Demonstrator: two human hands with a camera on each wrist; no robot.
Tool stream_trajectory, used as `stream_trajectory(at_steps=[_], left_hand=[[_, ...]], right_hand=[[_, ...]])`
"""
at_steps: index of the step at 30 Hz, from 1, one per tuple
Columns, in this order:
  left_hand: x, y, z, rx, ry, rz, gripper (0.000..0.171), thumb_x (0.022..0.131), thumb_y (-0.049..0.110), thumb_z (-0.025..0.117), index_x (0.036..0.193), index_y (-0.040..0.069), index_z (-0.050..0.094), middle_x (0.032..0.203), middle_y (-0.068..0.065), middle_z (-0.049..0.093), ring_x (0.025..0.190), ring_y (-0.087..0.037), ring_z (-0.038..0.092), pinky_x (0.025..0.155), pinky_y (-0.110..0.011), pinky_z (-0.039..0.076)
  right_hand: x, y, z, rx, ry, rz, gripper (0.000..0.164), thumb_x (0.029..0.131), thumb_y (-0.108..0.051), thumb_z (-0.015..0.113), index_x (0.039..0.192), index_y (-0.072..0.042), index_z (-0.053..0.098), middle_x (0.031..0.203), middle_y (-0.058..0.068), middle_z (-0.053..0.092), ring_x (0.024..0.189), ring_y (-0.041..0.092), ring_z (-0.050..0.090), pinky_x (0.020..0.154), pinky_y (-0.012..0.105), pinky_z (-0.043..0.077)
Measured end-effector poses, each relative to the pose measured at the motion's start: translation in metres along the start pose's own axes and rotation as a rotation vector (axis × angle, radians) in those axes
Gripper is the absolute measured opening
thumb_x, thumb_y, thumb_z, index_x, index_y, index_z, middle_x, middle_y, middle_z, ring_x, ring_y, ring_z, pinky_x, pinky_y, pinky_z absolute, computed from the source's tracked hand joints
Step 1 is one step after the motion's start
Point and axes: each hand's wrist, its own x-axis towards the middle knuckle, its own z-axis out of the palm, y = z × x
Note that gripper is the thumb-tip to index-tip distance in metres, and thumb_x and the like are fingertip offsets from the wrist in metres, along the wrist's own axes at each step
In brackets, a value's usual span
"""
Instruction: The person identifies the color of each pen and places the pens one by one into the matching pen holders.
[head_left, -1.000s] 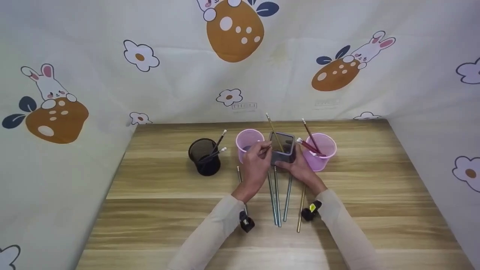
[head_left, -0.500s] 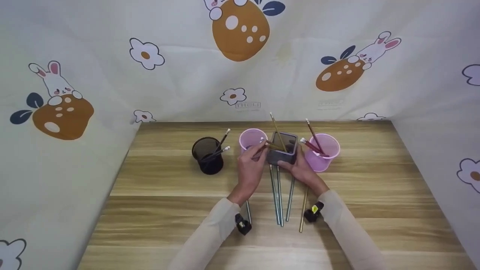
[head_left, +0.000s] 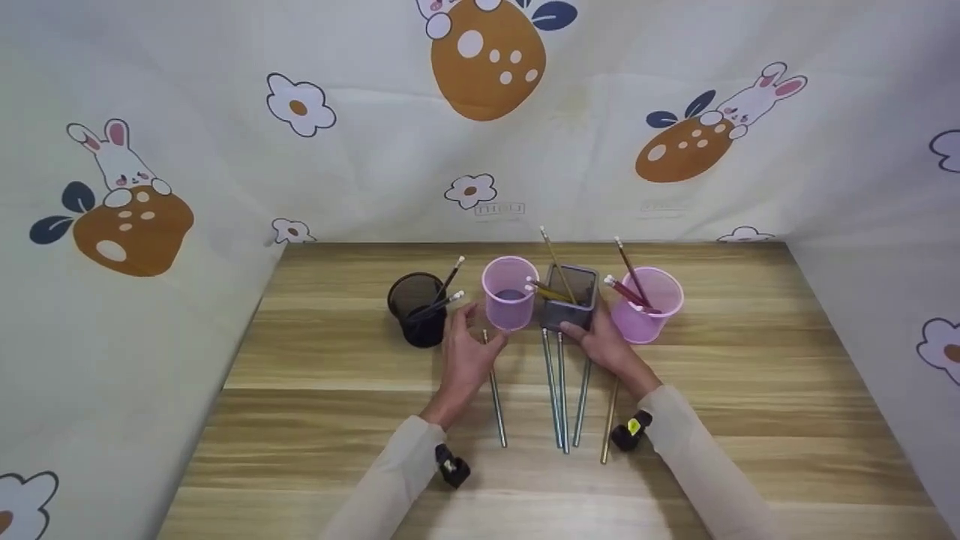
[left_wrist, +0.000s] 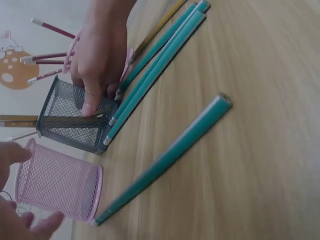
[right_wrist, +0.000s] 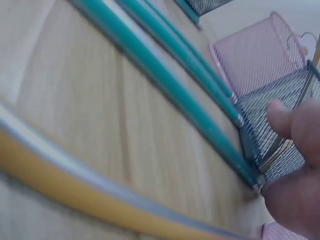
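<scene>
My left hand [head_left: 466, 358] is spread beside the front left of a pink mesh pencil cup [head_left: 511, 311], holding nothing. In the left wrist view its fingers [left_wrist: 46, 226] and thumb stand apart around the pink cup's side. My right hand [head_left: 606, 341] grips the square grey mesh pencil holder [head_left: 559, 316], its thumb across the front wall. Gold pencils [head_left: 551, 251] lean inside that holder, one rising toward the back and others tilting left over the rim. A teal pencil [head_left: 497, 409] lies on the table, its eraser end by my left thumb.
Several teal pencils [head_left: 562, 409] and a gold pencil [head_left: 607, 435] lie in front of the grey holder. A black mesh cup [head_left: 424, 332] with dark pencils stands left. Another pink cup [head_left: 637, 328], with red pencils, stands right. A patterned cloth [head_left: 375, 165] hangs behind the table.
My left hand has let go of a gold pencil, which now leans in the grey holder, and has moved left and toward me, beside the pink cup. The right hand keeps its grip.
</scene>
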Motion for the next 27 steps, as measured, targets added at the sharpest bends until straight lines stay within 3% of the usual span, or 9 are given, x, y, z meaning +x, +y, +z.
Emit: stream_trajectory(at_steps=[4, 8, 14, 19, 22, 27], left_hand=[[0.009, -0.001, -0.004, 0.036, -0.117, -0.035, 0.082, 0.077, 0.018, 0.084, 0.146, 0.001, 0.043, 0.146, -0.022, 0.05, 0.135, -0.038, 0.05, 0.112, -0.053, 0.044], [0.022, -0.003, -0.008, 0.056, -0.236, -0.046, 0.095, 0.078, 0.021, 0.084, 0.155, 0.006, 0.031, 0.159, -0.021, 0.037, 0.147, -0.038, 0.036, 0.121, -0.055, 0.031], [0.044, -0.007, -0.009, -0.006, -0.373, -0.092, 0.111, 0.079, 0.028, 0.085, 0.161, 0.008, 0.013, 0.164, -0.02, 0.025, 0.152, -0.04, 0.024, 0.124, -0.057, 0.022], [0.058, -0.009, -0.004, -0.101, -0.419, -0.086, 0.116, 0.075, 0.027, 0.087, 0.161, 0.013, 0.012, 0.165, -0.017, 0.025, 0.152, -0.038, 0.024, 0.126, -0.056, 0.017], [0.064, -0.01, 0.0, -0.143, -0.425, -0.076, 0.116, 0.072, 0.025, 0.089, 0.161, 0.017, 0.015, 0.162, -0.016, 0.031, 0.151, -0.036, 0.029, 0.126, -0.055, 0.018], [0.071, -0.014, 0.002, -0.152, -0.437, -0.072, 0.114, 0.071, 0.023, 0.089, 0.16, 0.02, 0.019, 0.158, -0.014, 0.039, 0.147, -0.033, 0.036, 0.125, -0.054, 0.022]], right_hand=[[-0.01, -0.011, 0.001, 0.028, 0.008, 0.038, 0.08, 0.094, -0.004, 0.064, 0.157, 0.001, 0.015, 0.155, 0.027, 0.033, 0.146, 0.042, 0.033, 0.127, 0.054, 0.017], [-0.026, -0.028, 0.004, 0.061, 0.04, 0.123, 0.083, 0.094, -0.004, 0.064, 0.157, 0.002, 0.011, 0.16, 0.03, 0.024, 0.151, 0.044, 0.024, 0.127, 0.053, 0.017], [-0.054, -0.046, 0.013, 0.094, 0.109, 0.217, 0.069, 0.091, 0.002, 0.061, 0.149, 0.012, 0.025, 0.156, 0.037, 0.027, 0.148, 0.05, 0.024, 0.124, 0.055, 0.023], [-0.073, -0.055, 0.027, 0.105, 0.18, 0.181, 0.058, 0.088, 0.008, 0.06, 0.14, 0.013, 0.038, 0.147, 0.037, 0.039, 0.143, 0.05, 0.034, 0.122, 0.055, 0.028], [-0.081, -0.059, 0.038, 0.087, 0.182, 0.154, 0.054, 0.087, 0.008, 0.062, 0.138, 0.011, 0.042, 0.14, 0.032, 0.046, 0.136, 0.047, 0.045, 0.118, 0.053, 0.038], [-0.092, -0.062, 0.056, -0.009, 0.139, 0.122, 0.049, 0.086, 0.003, 0.069, 0.131, 0.007, 0.051, 0.125, 0.025, 0.058, 0.113, 0.037, 0.061, 0.096, 0.043, 0.055]])
